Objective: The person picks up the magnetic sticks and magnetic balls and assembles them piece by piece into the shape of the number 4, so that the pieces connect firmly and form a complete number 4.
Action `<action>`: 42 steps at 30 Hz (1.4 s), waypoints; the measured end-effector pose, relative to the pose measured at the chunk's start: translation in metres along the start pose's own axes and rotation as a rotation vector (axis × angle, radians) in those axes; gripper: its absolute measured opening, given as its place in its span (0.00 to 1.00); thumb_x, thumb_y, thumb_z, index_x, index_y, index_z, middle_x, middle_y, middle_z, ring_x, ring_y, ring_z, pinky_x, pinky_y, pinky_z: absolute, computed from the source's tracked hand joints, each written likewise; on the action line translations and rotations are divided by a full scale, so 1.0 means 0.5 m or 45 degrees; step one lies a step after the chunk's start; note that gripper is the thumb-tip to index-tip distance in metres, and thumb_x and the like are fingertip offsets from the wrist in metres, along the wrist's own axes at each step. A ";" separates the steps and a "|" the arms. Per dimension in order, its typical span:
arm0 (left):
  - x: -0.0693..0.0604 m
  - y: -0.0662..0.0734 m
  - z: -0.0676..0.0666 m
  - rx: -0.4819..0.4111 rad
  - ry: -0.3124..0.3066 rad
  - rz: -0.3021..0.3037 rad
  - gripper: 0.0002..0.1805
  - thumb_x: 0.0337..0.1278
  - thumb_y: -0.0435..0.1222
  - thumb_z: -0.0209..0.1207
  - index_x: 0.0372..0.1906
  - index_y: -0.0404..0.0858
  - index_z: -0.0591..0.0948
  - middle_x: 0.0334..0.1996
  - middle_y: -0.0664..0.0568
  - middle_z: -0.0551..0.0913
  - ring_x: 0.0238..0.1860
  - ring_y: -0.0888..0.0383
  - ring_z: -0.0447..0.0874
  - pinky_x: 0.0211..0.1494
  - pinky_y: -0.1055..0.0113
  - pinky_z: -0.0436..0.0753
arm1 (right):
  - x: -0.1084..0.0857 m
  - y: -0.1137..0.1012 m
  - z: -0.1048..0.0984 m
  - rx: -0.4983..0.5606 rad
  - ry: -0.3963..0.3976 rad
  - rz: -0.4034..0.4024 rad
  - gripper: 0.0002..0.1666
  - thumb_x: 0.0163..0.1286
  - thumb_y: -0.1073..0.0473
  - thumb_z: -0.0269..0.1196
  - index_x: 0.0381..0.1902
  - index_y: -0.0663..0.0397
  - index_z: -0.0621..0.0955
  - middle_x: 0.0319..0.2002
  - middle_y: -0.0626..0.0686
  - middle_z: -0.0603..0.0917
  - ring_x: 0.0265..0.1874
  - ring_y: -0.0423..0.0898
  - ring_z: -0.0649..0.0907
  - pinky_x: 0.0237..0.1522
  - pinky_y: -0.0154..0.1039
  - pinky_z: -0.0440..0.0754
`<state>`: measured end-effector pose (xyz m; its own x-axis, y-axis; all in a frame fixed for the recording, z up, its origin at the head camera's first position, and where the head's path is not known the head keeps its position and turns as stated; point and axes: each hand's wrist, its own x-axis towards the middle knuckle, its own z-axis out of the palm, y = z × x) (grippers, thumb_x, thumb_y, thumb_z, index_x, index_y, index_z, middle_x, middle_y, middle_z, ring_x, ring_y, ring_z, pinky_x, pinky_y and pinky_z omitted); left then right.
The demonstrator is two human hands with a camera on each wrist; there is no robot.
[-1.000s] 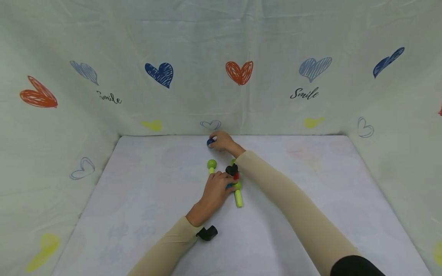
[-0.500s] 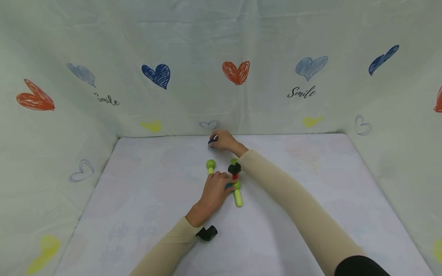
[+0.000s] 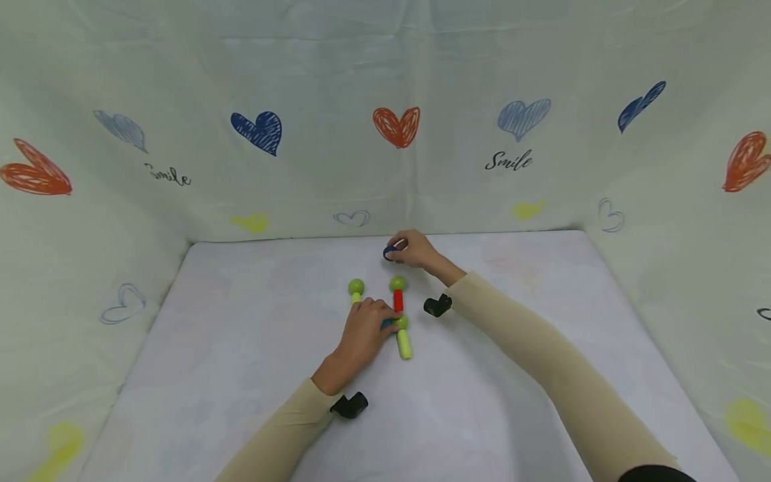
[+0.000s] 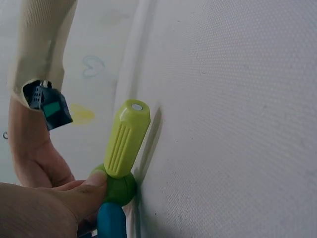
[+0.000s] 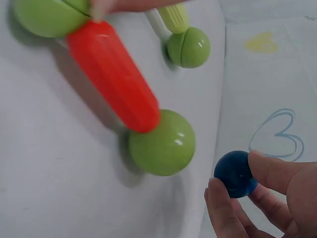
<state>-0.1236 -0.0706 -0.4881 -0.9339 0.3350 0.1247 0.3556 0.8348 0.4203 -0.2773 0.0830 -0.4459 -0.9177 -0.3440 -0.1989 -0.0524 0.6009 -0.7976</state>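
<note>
At the far side of the table, my right hand (image 3: 415, 252) pinches a dark blue ball (image 5: 235, 173) between thumb and fingers, apart from the other pieces. Nearer, my left hand (image 3: 363, 333) grips a green ball (image 4: 119, 188) where sticks meet. From this ball a yellow-green stick (image 3: 404, 345) points toward me, a blue stick (image 4: 112, 221) runs under the left hand, and a red stick (image 5: 116, 77) reaches away. Another green ball (image 5: 162, 143) caps the red stick's far end. Left of it lies a further green ball (image 3: 356, 286) on a yellow-green stick, partly covered by my left hand.
A white cloth-covered table (image 3: 241, 375) lies below. Behind it hangs a pale curtain (image 3: 325, 80) printed with hearts and words. Black camera mounts sit at the left wrist (image 3: 350, 405) and right wrist (image 3: 438, 305).
My right hand has moved right with the blue ball, uncovering the red stick and its far green ball. The left hand keeps its grip. The head view has turned slightly right.
</note>
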 end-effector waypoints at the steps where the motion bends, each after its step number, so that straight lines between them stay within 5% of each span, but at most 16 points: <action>1: 0.000 -0.001 0.000 0.002 0.002 0.006 0.13 0.60 0.40 0.75 0.49 0.44 0.93 0.41 0.54 0.88 0.45 0.53 0.80 0.54 0.56 0.77 | -0.007 0.006 -0.002 0.028 -0.006 0.016 0.20 0.75 0.61 0.69 0.60 0.64 0.83 0.55 0.65 0.85 0.48 0.55 0.89 0.50 0.42 0.86; 12: 0.000 -0.006 -0.001 0.034 0.031 0.101 0.13 0.61 0.40 0.74 0.49 0.43 0.93 0.43 0.53 0.86 0.48 0.52 0.78 0.56 0.55 0.76 | -0.106 0.052 -0.011 0.175 -0.053 0.047 0.20 0.75 0.63 0.68 0.62 0.65 0.82 0.55 0.64 0.83 0.50 0.52 0.88 0.52 0.40 0.88; 25: -0.003 -0.005 -0.004 0.003 0.042 0.123 0.13 0.60 0.38 0.75 0.49 0.40 0.92 0.42 0.52 0.87 0.46 0.52 0.78 0.55 0.54 0.76 | -0.232 0.108 0.007 0.222 -0.036 0.025 0.21 0.74 0.61 0.70 0.61 0.62 0.83 0.53 0.60 0.86 0.50 0.51 0.87 0.52 0.43 0.84; 42: -0.003 -0.005 -0.003 -0.005 0.043 0.103 0.13 0.59 0.37 0.75 0.49 0.40 0.92 0.42 0.53 0.88 0.48 0.52 0.79 0.57 0.54 0.76 | -0.342 0.128 0.063 0.278 -0.255 -0.036 0.18 0.68 0.64 0.73 0.55 0.64 0.85 0.44 0.55 0.87 0.40 0.45 0.84 0.44 0.38 0.82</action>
<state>-0.1232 -0.0739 -0.4878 -0.9028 0.3865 0.1883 0.4299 0.8038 0.4112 -0.1112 0.1576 -0.4807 -0.8200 -0.5068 -0.2660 0.0291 0.4272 -0.9037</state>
